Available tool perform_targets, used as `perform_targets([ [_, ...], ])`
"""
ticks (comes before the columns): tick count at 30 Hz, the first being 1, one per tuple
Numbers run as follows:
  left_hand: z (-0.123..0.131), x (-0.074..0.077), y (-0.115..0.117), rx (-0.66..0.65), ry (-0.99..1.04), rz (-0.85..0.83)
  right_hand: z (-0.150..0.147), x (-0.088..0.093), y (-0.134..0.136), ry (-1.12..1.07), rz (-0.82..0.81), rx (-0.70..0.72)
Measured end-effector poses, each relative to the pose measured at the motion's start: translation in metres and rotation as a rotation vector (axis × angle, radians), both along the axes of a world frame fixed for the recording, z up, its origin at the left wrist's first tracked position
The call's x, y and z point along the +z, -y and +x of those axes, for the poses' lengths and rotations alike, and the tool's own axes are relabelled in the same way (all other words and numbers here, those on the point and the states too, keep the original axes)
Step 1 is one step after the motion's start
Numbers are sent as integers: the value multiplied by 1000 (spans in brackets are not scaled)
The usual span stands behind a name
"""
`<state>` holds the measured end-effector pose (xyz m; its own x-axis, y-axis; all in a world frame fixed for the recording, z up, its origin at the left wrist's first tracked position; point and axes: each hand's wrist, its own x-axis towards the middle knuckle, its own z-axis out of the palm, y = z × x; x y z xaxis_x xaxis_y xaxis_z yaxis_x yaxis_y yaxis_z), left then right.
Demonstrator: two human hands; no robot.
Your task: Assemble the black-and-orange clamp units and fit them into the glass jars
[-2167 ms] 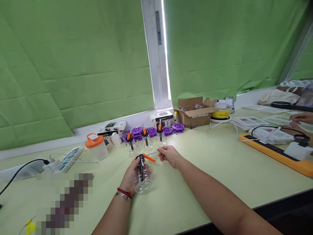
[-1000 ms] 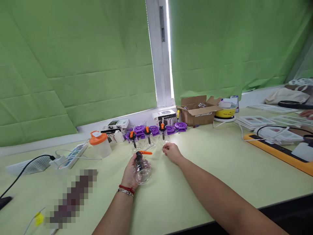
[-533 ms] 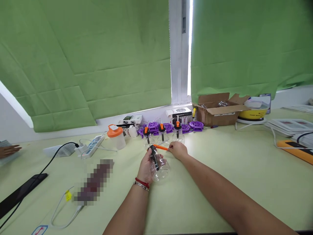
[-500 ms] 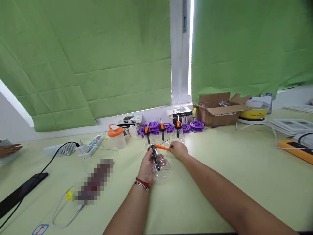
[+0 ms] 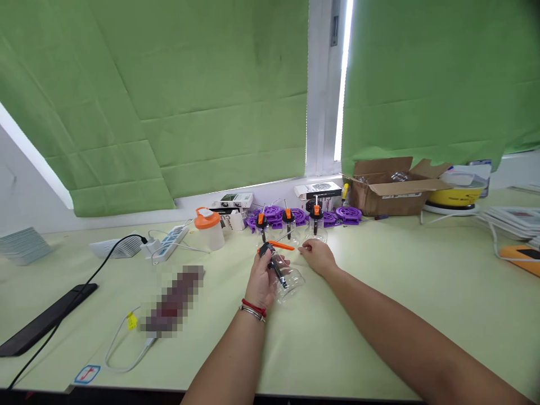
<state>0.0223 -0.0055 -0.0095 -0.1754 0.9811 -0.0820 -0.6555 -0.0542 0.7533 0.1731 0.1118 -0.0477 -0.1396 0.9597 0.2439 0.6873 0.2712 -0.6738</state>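
My left hand (image 5: 262,278) is wrapped round a clear bottle (image 5: 293,286) with a black top and a black tube inside, tilted with its base to the right. A long orange arm (image 5: 280,245) sticks out from the bottle's top toward my right hand (image 5: 317,256). The right fingers are curled together just past that arm's tip, with a small gap between; what they hold, if anything, is hidden. Behind stand three similar clear bottles with black and orange tops: a left one (image 5: 262,225), a middle one (image 5: 288,222) and a right one (image 5: 316,219).
Purple round plastic parts (image 5: 348,214) lie along the wall by a cardboard box (image 5: 388,197). To the left are an orange-lidded cup (image 5: 214,233), a power strip (image 5: 171,243), cables and a blurred-out object (image 5: 175,301). A yellow bowl (image 5: 458,195) stands at the back right.
My right fingertips, at the orange arm's end before, have come away from it to the right. The view has turned slightly left, and the other person's hand at the far left is out of view.
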Motion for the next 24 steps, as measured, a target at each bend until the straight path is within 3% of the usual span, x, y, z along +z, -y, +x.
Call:
perform_targets([
  [4,1,-3,-1,55,38,162,-7,4,31,-319,-38,96],
  [7,1,-6,-1,21,52,253,-10,8,64,-750,-356,297],
  [10,3,-9,0,-32,24,285,-3,11,89,-925,-580,529],
  [14,6,-9,4,-75,-43,326,12,11,97,-944,-593,675],
  [18,5,-4,7,-82,-132,338,20,14,91,-852,-541,657],
  [24,0,0,5,23,-176,262,23,19,86,-731,-523,607],
])
